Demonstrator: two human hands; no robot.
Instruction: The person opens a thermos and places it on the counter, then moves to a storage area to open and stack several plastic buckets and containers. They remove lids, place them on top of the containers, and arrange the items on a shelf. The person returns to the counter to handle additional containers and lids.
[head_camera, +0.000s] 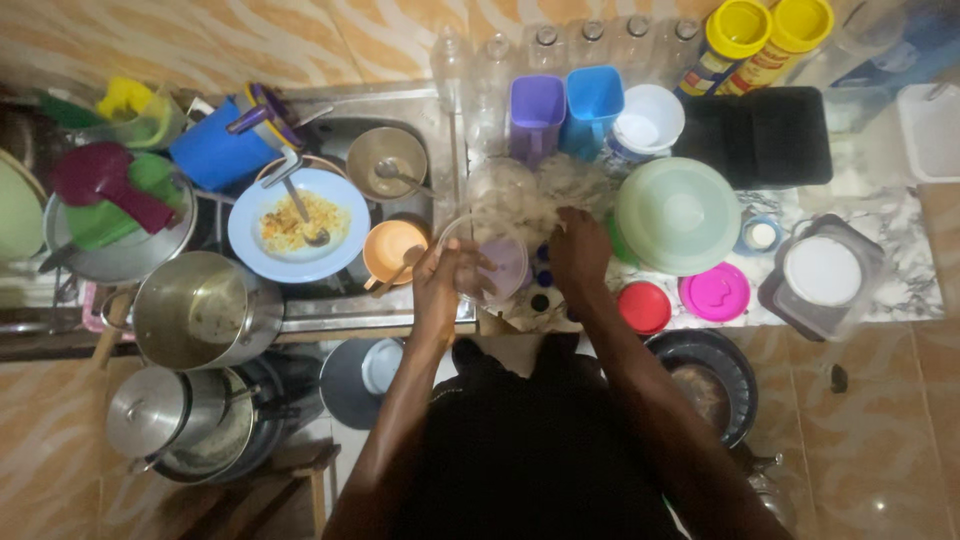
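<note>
A crowded sink and surface full of dishes, pots and lids.

In the sink (440, 130) lie a blue plate (262, 250) with food scraps and a spoon (305, 215), a metal bowl (386, 158) and an orange cup (390, 250). To the left stand a steel pot (200, 312), a lidded pot (150, 412) below it, a blue jug (212, 152) and a basin (120, 255) of green and maroon plasticware. On the surface (900, 270) sit a purple jug (536, 115), a blue jug beside it, a white bowl (648, 120), a pale green lid (678, 215), a red lid (644, 306), a pink lid (715, 292), a black tray (755, 135), two yellow-capped tubs (765, 35) and clear bottles (590, 45) at the back.
</note>
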